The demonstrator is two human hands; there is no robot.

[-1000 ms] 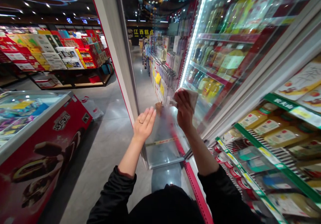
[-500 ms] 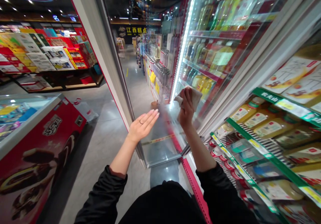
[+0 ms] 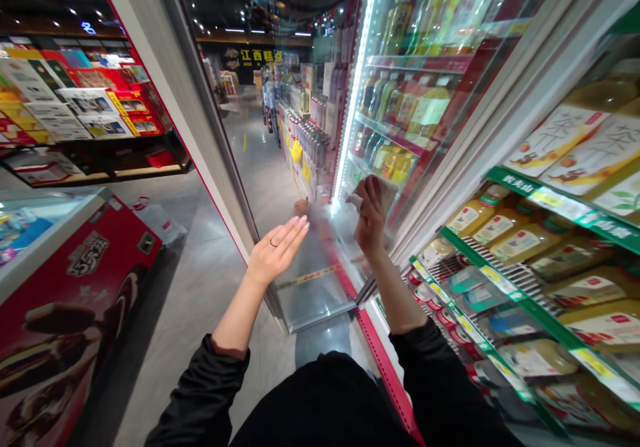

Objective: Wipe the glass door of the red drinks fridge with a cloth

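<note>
A glass cooler door (image 3: 313,300) stands swung open in front of me, with a pale metal frame. My right hand (image 3: 371,217) is closed on a whitish cloth (image 3: 387,197) and holds it against the glass. Around the cloth the pane looks hazy. My left hand (image 3: 275,250) is stretched out flat, fingers together, close to the left part of the door. It wears a ring and holds nothing; whether it touches the glass I cannot tell. Bottles show through or in the glass beyond my right hand.
Cooler shelves (image 3: 530,307) with bottled drinks stand close on my right. At the left is a red chest freezer (image 3: 100,267) with a plastic bag (image 3: 159,220) on the floor behind it. Stacked boxes (image 3: 95,110) fill a display further back.
The view has turned slightly to the right, so the surroundings sit further left. My right hand still holds the cloth on the glass; my left hand stays flat.
</note>
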